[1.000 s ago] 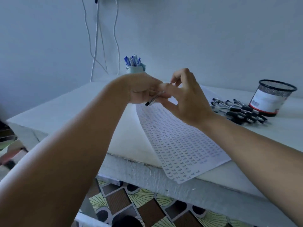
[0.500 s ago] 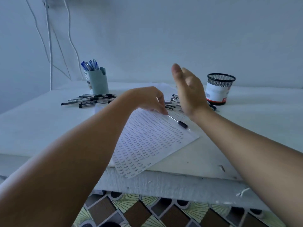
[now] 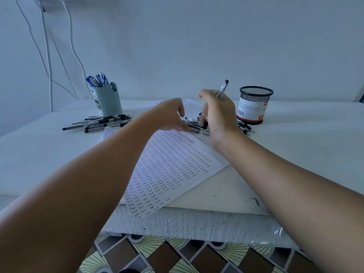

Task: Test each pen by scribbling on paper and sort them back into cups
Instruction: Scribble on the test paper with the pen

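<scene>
A person at a white bench [image 3: 295,154] is between pens: the right hand [image 3: 218,113] is curled round a pen [image 3: 222,89], its capped end tilted up toward one o'clock, above the far end of a sheet of paper [image 3: 173,164] filled with rows of small marks. The left hand [image 3: 171,115] reaches forward with fingers loosely spread, fingertips down among loose pens [image 3: 192,125] lying on the paper's far edge; whether it pinches one cannot be told, as that spot is blurred. Both forearms stretch out from the near edge and meet near the middle of the bench.

The step in hand looks like fetching the next pen for testing. Next, the held pen probably needs its tip brought down to the paper for a scribble, then dropping into a cup.

At ten o'clock stands a pale cup [image 3: 108,101] holding blue pens, with a heap of dark pens [image 3: 100,123] before it. At two o'clock sits a black mesh cup [image 3: 254,105].
</scene>
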Demonstrator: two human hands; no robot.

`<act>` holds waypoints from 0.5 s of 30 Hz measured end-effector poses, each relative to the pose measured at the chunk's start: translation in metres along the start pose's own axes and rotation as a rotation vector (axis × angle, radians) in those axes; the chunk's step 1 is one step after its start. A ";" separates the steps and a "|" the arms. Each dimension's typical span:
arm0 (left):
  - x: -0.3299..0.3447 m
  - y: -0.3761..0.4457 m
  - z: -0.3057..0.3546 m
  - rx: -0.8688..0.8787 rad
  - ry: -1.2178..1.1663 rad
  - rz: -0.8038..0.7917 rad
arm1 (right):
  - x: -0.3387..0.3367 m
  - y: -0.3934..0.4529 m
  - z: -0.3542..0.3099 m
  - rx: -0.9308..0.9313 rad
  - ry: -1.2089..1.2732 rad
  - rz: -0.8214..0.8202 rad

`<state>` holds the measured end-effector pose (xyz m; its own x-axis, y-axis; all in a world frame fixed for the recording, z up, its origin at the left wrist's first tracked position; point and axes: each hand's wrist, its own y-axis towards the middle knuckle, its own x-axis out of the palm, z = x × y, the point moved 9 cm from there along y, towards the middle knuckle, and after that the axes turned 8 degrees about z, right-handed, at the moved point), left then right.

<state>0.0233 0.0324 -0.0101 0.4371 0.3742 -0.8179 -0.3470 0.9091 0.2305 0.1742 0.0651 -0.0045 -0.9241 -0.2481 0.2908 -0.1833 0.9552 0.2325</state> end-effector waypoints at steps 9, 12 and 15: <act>0.002 -0.010 -0.028 -0.050 0.096 -0.321 | -0.009 -0.014 0.042 0.339 -0.040 -0.128; 0.004 -0.005 -0.025 -0.045 0.055 -0.290 | -0.007 -0.021 0.036 0.316 -0.154 -0.262; 0.007 -0.002 -0.022 -0.050 0.048 -0.304 | -0.011 -0.027 0.026 0.219 -0.216 -0.361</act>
<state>0.0090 0.0295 -0.0277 0.4879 0.0763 -0.8695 -0.2472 0.9675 -0.0538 0.1804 0.0464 -0.0377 -0.8326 -0.5534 0.0220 -0.5506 0.8313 0.0755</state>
